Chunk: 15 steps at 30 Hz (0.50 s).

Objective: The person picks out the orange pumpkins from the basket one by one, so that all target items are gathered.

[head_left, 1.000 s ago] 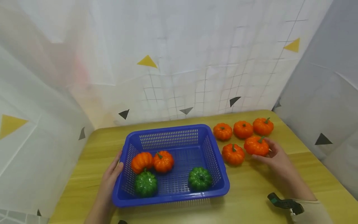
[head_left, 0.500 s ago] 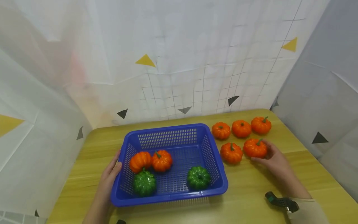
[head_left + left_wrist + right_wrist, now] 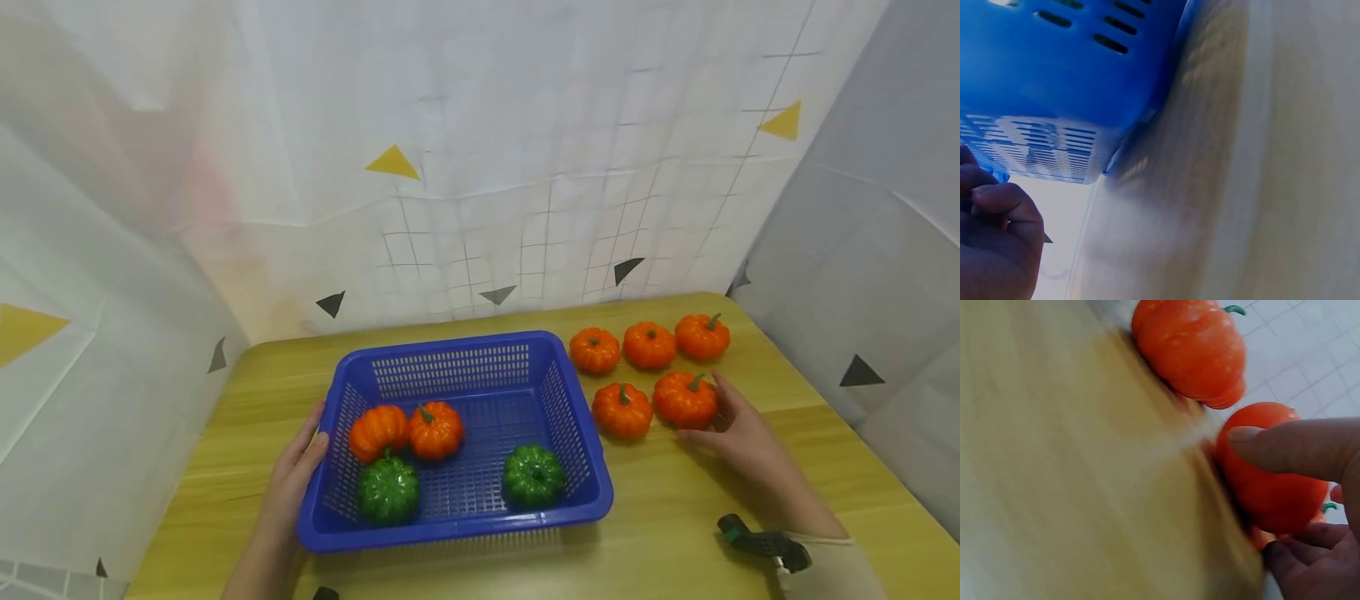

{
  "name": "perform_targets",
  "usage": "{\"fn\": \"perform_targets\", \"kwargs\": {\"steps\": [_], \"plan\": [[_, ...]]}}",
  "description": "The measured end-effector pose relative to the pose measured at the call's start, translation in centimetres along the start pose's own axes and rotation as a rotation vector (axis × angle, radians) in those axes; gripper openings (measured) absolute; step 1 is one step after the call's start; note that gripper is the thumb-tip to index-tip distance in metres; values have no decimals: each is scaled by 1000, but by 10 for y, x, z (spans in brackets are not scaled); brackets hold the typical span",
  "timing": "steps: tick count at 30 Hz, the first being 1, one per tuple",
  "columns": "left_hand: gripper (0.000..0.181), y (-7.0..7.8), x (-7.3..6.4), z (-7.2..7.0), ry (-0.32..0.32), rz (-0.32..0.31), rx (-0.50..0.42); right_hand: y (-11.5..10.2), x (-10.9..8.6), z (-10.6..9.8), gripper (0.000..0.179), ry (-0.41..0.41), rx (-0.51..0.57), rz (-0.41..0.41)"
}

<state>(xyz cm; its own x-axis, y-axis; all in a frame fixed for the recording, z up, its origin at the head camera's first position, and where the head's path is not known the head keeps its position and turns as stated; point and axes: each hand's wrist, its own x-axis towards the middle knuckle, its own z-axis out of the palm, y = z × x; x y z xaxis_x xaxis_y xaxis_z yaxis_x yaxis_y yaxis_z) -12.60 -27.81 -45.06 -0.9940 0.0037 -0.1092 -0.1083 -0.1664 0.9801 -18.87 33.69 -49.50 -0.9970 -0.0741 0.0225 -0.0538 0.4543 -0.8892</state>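
A blue plastic basket [image 3: 450, 528] stands on the table, holding two orange toy pumpkins [image 3: 436, 431] and two green toy pumpkins [image 3: 534, 477]. My left hand [image 3: 288, 479] rests against the basket's left side, thumb at the rim; in the left wrist view its fingers show only partly at the edge. To the right of the basket, my right hand [image 3: 742, 433] is around the right side of an orange pumpkin [image 3: 685, 400] that sits on the table. In the right wrist view the thumb [image 3: 1291, 447] lies before this pumpkin, other fingers lower; contact is unclear.
Left of that pumpkin sits another orange pumpkin [image 3: 622, 412], near the basket's right wall. Behind them, a row of three orange pumpkins [image 3: 650, 346] lies along the table's back. White sheeting [image 3: 480, 208] walls off the wooden table [image 3: 660, 525] at back and sides.
My right hand has lowered the orange pumpkin to the table, and its fingers have since spread slightly away from it. My left hand and the basket have stayed in place.
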Motion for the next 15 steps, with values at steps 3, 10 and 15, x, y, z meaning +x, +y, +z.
{"fn": "perform_targets", "kwargs": {"steps": [3, 10, 15], "plan": [[58, 0, 1, 1, -1, -3, -14, -6, -4, -10, 114, 0, 11, -2], [57, -1, 3, 3, -3, -31, -35, -40, -4, -31, 101, 39, -45, -84], [57, -1, 1, 1, 6, 1, -19, -87, 12, -28, 101, -29, -101, -138]]}}
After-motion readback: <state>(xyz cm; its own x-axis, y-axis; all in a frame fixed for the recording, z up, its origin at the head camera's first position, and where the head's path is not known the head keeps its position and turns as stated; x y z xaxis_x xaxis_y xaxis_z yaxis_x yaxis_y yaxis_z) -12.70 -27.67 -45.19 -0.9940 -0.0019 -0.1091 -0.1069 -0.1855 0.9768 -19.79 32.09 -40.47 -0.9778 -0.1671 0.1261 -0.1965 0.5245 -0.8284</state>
